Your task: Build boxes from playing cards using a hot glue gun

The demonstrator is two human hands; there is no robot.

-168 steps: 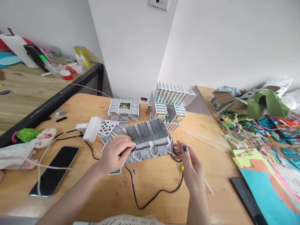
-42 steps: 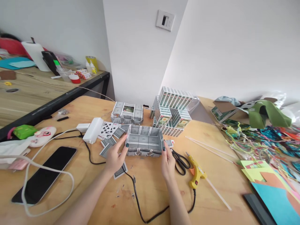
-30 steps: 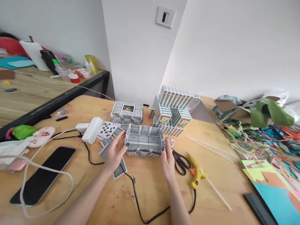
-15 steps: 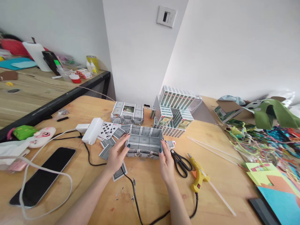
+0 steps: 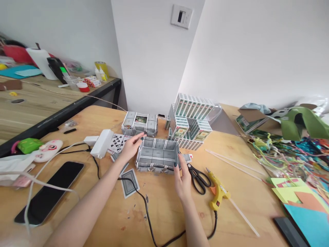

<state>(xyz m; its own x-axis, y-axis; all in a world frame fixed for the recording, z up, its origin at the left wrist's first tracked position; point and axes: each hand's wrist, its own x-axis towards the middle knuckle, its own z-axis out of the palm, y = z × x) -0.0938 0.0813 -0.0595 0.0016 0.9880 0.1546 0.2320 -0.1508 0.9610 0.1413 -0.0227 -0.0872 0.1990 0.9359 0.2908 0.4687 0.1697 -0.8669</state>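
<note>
An open box (image 5: 157, 152) covered in grey playing cards sits on the table (image 5: 231, 161) between the two hands, which are apart. The right hand (image 5: 183, 181) holds the box's wall on its own side, thumb towards the inside. The left hand (image 5: 130, 149) reaches to the far corner on its side, fingers stretched forward; whether they touch the rim I cannot tell.

Loose cards (image 5: 118, 142) lie beside and partly under the left hand, and a single card (image 5: 130, 184) lies nearer the body, below that hand, with a black cord (image 5: 149, 219) across it. Just right of the right hand are black scissors (image 5: 195, 173), then a yellow glue gun (image 5: 218, 195).

Beyond the left hand's fingertips stands a second box (image 5: 139, 124), and beyond the right hand a stack of small packs (image 5: 191, 107). Well left of the left hand are a white power strip (image 5: 102, 143) and a phone (image 5: 50, 193).
</note>
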